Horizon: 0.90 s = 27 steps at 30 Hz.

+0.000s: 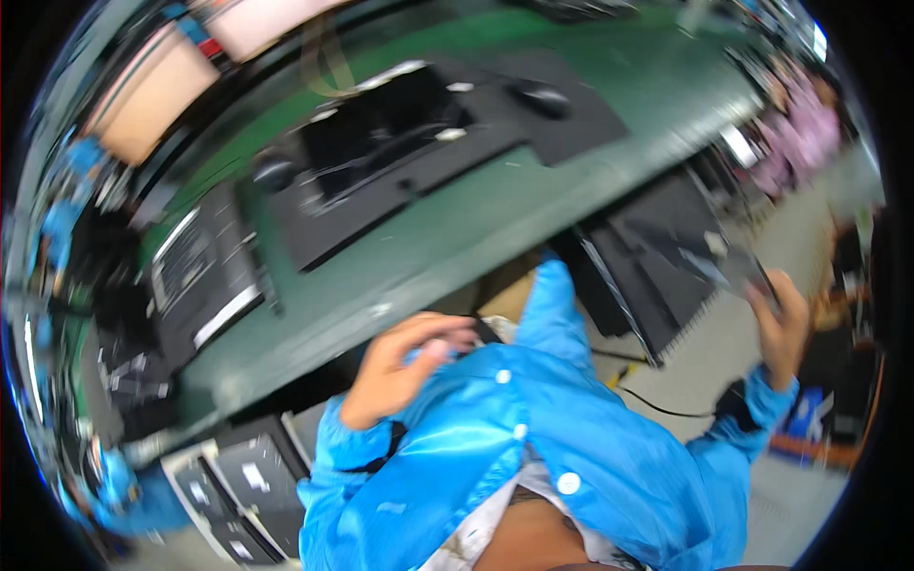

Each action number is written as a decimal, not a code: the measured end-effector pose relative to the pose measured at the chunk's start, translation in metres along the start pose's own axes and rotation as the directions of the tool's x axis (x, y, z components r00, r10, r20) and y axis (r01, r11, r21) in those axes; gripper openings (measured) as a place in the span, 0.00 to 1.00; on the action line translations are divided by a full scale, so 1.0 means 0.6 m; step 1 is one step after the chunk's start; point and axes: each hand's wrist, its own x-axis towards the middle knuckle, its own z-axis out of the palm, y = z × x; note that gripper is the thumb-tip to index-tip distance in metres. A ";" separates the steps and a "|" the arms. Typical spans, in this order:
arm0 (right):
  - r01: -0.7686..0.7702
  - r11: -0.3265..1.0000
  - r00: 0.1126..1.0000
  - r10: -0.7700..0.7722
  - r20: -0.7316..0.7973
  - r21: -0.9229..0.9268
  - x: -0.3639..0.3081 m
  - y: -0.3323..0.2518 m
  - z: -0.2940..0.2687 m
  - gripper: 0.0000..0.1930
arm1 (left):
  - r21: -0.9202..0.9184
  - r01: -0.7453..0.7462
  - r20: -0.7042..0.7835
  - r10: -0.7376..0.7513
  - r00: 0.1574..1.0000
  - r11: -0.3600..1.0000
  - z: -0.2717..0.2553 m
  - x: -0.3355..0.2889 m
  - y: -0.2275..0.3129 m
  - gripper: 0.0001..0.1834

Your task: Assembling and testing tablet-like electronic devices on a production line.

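Note:
My left hand (405, 362) is in front of my chest by the table edge, its fingers loosely bent, thumb apart, nothing in it. Out to the right, my right hand (783, 328) pinches a thin, dark-edged translucent piece (738, 266), blurred by motion. That piece overlaps a large black flat panel (657, 252) with shiny, film-like edges, which stands beside the table at my right. Whether the two are joined I cannot tell. On the table, a black foam mat (333, 233) bears a glossy black screen-like panel (381, 119) with white tabs around its rim.
The green worktable (447, 247) runs diagonally across the view. A black mouse-like object (540, 95) lies on the foam, and a dark device (205, 266) is at the left. Grey drawers (252, 485) are below left. A person in pink (800, 128) is at far right. A black cable (662, 409) trails on the floor.

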 end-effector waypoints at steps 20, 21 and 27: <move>0.973 0.232 0.232 -0.972 0.028 0.005 0.332 -0.725 0.755 0.13 | -0.230 -0.917 -0.973 -0.055 0.225 0.327 -0.130 -0.301 -0.010 0.09; 0.981 0.192 0.191 -0.980 0.050 0.012 0.345 -0.726 0.765 0.12 | -0.212 -0.942 -0.976 -0.109 0.190 0.260 -0.135 -0.304 -0.016 0.06; 0.924 0.190 0.190 -0.981 0.031 0.332 0.323 -0.726 0.616 0.09 | -0.198 -0.943 -0.977 -0.132 0.168 0.267 -0.146 -0.299 -0.009 0.06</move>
